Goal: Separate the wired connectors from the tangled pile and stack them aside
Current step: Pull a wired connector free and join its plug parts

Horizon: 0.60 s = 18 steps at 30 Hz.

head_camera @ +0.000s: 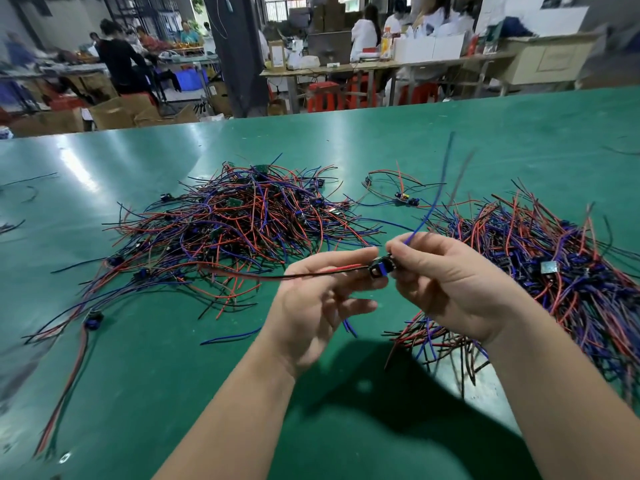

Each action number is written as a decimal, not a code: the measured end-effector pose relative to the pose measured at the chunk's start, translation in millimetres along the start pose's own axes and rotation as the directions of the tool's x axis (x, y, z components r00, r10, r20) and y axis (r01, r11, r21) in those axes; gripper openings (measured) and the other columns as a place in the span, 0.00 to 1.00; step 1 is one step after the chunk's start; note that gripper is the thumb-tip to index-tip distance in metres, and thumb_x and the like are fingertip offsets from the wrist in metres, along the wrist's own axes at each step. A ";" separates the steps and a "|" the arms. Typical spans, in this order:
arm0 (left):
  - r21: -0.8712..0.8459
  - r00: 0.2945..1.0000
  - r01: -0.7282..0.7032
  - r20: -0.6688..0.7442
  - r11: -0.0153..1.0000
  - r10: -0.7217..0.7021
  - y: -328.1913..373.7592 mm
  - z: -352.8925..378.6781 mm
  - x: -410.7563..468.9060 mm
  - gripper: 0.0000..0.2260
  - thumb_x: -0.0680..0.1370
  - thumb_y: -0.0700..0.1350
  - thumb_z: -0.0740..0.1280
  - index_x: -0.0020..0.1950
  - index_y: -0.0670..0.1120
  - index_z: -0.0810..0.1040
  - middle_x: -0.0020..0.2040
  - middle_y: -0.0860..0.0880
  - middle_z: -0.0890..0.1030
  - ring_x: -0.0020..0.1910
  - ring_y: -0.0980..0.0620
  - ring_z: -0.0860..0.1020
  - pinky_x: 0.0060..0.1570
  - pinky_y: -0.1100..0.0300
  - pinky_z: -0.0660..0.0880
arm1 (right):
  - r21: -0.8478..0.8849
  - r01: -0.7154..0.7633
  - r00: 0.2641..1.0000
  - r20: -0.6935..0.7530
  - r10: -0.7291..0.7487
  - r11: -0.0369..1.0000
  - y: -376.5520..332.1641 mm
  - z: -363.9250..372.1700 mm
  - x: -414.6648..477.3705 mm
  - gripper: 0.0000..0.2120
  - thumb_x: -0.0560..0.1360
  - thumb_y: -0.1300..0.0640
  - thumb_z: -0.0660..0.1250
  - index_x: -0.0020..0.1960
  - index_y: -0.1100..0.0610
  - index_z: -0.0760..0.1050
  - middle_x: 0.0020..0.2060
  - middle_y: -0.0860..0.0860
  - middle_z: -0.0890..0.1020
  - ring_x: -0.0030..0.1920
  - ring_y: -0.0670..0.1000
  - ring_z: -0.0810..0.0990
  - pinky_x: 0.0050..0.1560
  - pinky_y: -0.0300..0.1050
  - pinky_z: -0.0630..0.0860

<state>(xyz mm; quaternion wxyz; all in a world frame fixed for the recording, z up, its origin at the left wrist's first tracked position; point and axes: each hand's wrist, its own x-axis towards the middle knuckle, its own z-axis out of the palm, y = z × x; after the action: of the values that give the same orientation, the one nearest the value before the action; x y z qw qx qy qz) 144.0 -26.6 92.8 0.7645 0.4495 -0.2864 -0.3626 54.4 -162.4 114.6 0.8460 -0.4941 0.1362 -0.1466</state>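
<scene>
Your left hand [313, 299] and right hand [450, 282] pinch one wired connector [380, 268] between their fingertips, raised above the green table [138, 341]. It hangs between the tangled pile [242, 216] and the stacked heap [554, 265] on your right.

You have no text you can read here. The bottle [386, 43] at the upper middle of the frame wears an orange label, blurred past reading (likewise the cardboard box [550, 60] at upper right), and any markings in the tangled pile [242, 220] are too small.
</scene>
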 end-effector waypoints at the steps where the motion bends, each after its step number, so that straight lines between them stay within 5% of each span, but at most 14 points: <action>1: -0.111 0.992 0.127 0.035 0.986 -0.124 5.2 0.0 -0.9 0.12 0.67 0.41 0.66 0.45 0.48 0.86 0.39 0.45 0.85 0.35 0.50 0.84 0.29 0.64 0.78 | -0.037 -0.012 1.000 0.028 0.013 0.999 -2.9 -2.9 -2.3 0.02 0.60 0.62 0.70 0.30 0.57 0.82 0.27 0.50 0.78 0.25 0.42 0.74 0.28 0.31 0.73; 4: 0.009 0.943 0.330 0.049 0.944 -0.330 9.6 -1.1 -1.6 0.14 0.70 0.54 0.68 0.44 0.46 0.86 0.38 0.42 0.83 0.31 0.48 0.83 0.27 0.65 0.77 | -0.207 -0.048 0.990 0.119 0.074 0.977 -8.1 -9.4 -8.2 0.03 0.60 0.63 0.70 0.31 0.58 0.82 0.25 0.51 0.78 0.24 0.44 0.75 0.28 0.32 0.74; 7: 0.252 0.958 0.272 0.015 0.929 -0.285 3.0 1.5 -2.8 0.05 0.65 0.46 0.77 0.35 0.47 0.84 0.34 0.45 0.82 0.30 0.51 0.82 0.27 0.67 0.74 | -0.392 -0.057 0.981 0.150 0.125 0.918 -8.2 -11.2 -9.9 0.04 0.60 0.62 0.72 0.34 0.62 0.80 0.25 0.53 0.77 0.23 0.46 0.72 0.25 0.34 0.70; 15: 0.359 0.975 0.209 -0.001 0.910 -0.223 -12.0 2.2 -2.9 0.10 0.62 0.49 0.76 0.38 0.44 0.84 0.34 0.45 0.83 0.31 0.52 0.81 0.31 0.65 0.76 | -0.526 -0.124 0.986 0.034 0.166 0.842 -6.0 -20.4 -2.7 0.12 0.58 0.57 0.75 0.37 0.62 0.78 0.26 0.52 0.78 0.22 0.45 0.71 0.21 0.34 0.66; 18: 0.446 0.968 0.229 -0.013 0.865 -0.250 -12.1 -1.4 -2.5 0.07 0.65 0.47 0.76 0.36 0.44 0.83 0.32 0.44 0.83 0.28 0.53 0.79 0.29 0.66 0.73 | -0.512 -0.091 0.996 -0.061 0.069 0.854 -4.3 -16.7 -0.2 0.09 0.60 0.57 0.73 0.36 0.62 0.77 0.24 0.51 0.76 0.23 0.44 0.71 0.23 0.33 0.68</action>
<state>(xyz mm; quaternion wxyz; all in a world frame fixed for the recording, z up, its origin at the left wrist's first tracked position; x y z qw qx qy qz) 140.0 -27.9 81.1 0.5839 0.6357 -0.3209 -0.3898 47.4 -177.6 110.4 0.6859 -0.6928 0.2079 -0.0796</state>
